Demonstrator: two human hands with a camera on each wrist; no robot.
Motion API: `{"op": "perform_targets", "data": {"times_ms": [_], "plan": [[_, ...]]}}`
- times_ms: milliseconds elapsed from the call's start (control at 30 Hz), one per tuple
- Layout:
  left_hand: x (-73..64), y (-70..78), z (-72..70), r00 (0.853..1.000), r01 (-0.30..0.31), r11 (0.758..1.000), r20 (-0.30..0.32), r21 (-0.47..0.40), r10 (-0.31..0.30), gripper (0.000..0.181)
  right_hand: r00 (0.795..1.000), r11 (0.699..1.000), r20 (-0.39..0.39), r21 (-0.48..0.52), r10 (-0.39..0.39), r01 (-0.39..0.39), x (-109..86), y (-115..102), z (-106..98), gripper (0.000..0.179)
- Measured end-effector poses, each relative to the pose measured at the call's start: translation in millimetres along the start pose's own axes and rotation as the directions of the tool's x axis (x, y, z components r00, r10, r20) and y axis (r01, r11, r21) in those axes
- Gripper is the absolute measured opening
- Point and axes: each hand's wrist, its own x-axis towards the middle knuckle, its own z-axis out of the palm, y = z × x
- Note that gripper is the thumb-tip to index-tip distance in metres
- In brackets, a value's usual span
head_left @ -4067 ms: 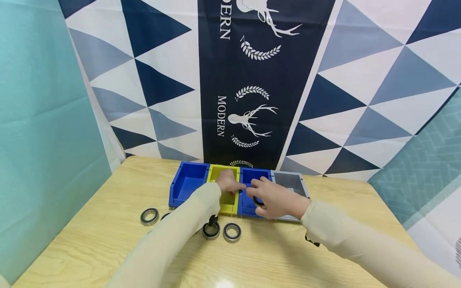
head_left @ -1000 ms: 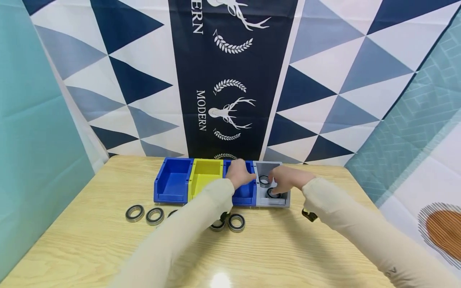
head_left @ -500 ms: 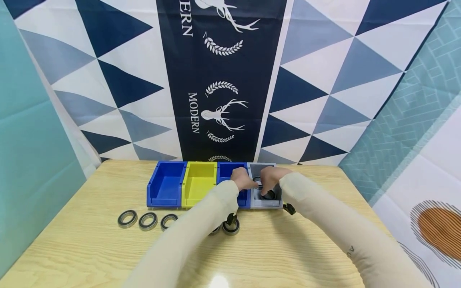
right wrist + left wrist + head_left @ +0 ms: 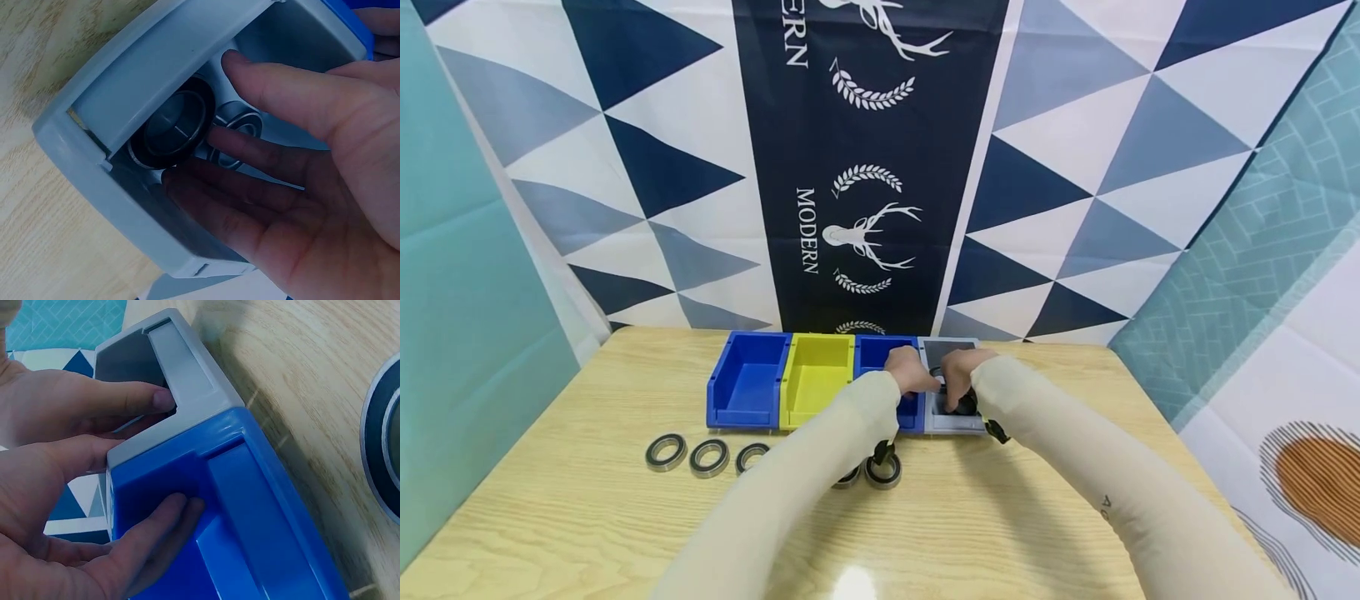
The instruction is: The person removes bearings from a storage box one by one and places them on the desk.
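Note:
My right hand [image 4: 964, 372] reaches down into the grey bin [image 4: 953, 425] at the right end of the row. In the right wrist view its fingertips lie against the lower edge of a black-sealed ball bearing [image 4: 207, 92], thumb apart from it. A second bearing [image 4: 257, 120] lies deeper in that bin, partly behind the fingers. My left hand [image 4: 910, 372] is over the blue bin [image 4: 262, 481] beside the grey one. Its fingers extend into the blue bin, while the thumb lies at the wall shared with the grey bin.
A yellow bin [image 4: 817, 379] and another blue bin [image 4: 750, 375] continue the row leftward. Several bearings [image 4: 666, 452] lie in a line on the wooden table [image 4: 587, 517] before the bins, some hidden by the left sleeve [image 4: 805, 467]. A patterned cloth [image 4: 865, 167] hangs behind.
Both hands have moved rightward: the left from the yellow bin to the right blue bin, the right with a bearing from that blue bin into the grey one. Lately they hardly move.

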Motion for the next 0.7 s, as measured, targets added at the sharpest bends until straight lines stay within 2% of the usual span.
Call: {"op": "perform_targets", "data": {"times_ms": [167,333,467,700], "plan": [[2.6,0.2,1.1,0.999,0.026,0.999,0.028,-0.043,-0.024,0.035,1.0,1.0,-0.024,-0.023,0.0,0.0,5.0,0.1,5.3,0.055],[3.8,1.2,1.8,0.998,0.028,0.996,0.066,-0.085,-0.023,0.036,0.999,0.999,-0.045,-0.033,0.003,-0.005,7.5,-0.2,8.3,0.043],[3.0,0.7,2.5,0.998,0.035,0.996,0.06,-0.079,-0.03,0.038,0.999,1.0,-0.05,-0.026,-0.013,0.012,7.6,-0.7,9.3,0.038],[2.3,-1.5,3.0,0.999,0.022,0.999,0.03,-0.04,-0.021,0.037,0.991,0.995,-0.084,-0.024,-0.101,0.099,8.6,0.5,13.0,0.024]]}}
